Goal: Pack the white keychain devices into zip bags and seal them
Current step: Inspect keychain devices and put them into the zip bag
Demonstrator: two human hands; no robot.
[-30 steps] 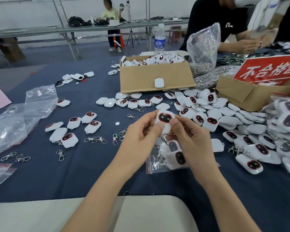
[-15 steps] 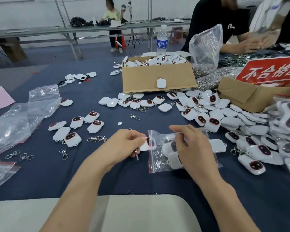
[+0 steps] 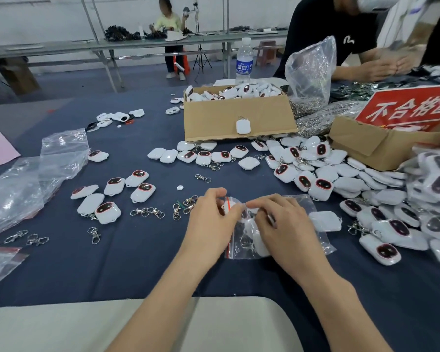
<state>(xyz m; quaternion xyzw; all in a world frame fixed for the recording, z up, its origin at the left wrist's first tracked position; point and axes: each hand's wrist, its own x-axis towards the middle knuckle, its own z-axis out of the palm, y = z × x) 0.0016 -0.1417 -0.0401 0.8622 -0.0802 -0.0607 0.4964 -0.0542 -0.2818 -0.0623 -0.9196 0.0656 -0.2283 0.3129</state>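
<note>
Front-centre station: mid-fill, not sealed. The zip bag [image 3: 241,247] lies flat on the blue cloth [image 3: 137,262] at lower centre, its red-strip mouth facing left and open. White units show inside it, partly under the right palm; I can't get a count through the plastic.

The left hand [image 3: 211,221] is curled at the mouth, pinching what looks like one more keychain device [image 3: 226,207], half in by my read. Only a sliver of white shows between the fingers. The right hand [image 3: 286,224] sits on top of the bag, fingertips nipping the upper lip to hold it open.

Left to do: seat that unit, press the zip shut, then work the backlog, which is big:
- a loose pile [image 3: 323,174] at centre right, running off the right edge
- a row under the cardboard box [image 3: 239,118] at upper centre, and the box itself is heaped
- a small group [image 3: 112,186] at centre left

I can't pick out a sealed, filled bag anywhere. The clear bags [image 3: 36,174] at left look empty. I'd call it early in the job.

Can't make out:
- whether the pinched unit has its clip on; loose clips [image 3: 148,212] lie just left of the left hand
- what's in the second box [image 3: 366,146] at right, which is mostly hidden
- the full red sign [image 3: 404,110], cut by the frame
- the cropped bag [image 3: 0,260] at lower left, which runs off the edge
</note>
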